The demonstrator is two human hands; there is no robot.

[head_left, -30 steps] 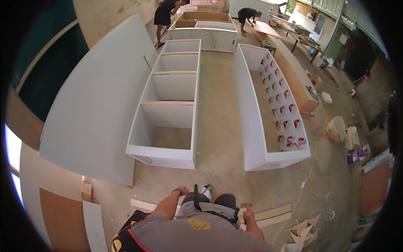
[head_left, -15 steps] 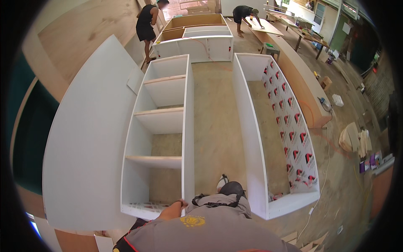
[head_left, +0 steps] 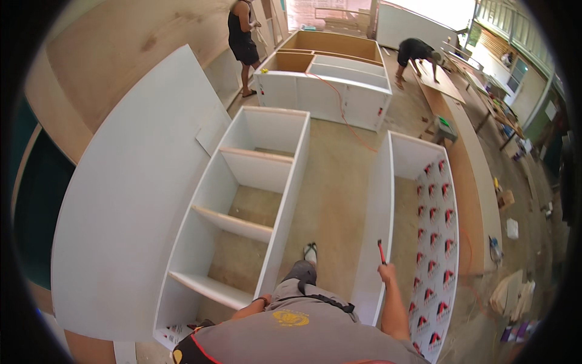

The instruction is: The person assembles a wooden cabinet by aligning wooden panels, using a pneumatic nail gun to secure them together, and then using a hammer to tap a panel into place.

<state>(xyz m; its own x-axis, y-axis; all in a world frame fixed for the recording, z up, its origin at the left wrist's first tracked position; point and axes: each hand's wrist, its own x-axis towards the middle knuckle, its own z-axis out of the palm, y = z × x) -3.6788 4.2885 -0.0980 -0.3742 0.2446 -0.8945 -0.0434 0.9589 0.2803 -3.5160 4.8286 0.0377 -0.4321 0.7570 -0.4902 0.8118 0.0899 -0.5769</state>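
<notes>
My right hand (head_left: 387, 272) is closed around a slim red tool with a dark end (head_left: 381, 250), which points away from me; its exact kind is too small to tell. It is held above the near part of the long white open box (head_left: 388, 200) on my right, whose inner side is covered in red and black prints. My left hand (head_left: 265, 297) is low by my thigh, next to the right side of the white shelf carcass (head_left: 280, 221). Its fingers are mostly hidden. Several dividers with bare wood edges cross that carcass.
A large white panel (head_left: 121, 206) leans at the left. Ahead lies a wide white cabinet (head_left: 321, 97) with an orange cord (head_left: 339, 100) across it. One person (head_left: 242, 33) stands beside it; another person (head_left: 418, 54) bends over a board. A green-topped stool (head_left: 444, 127) stands at the right.
My right hand has come into view with the red tool. My view has shifted, so the boxes sit lower, and I have moved nearer the right-hand box. The person at the left has straightened up.
</notes>
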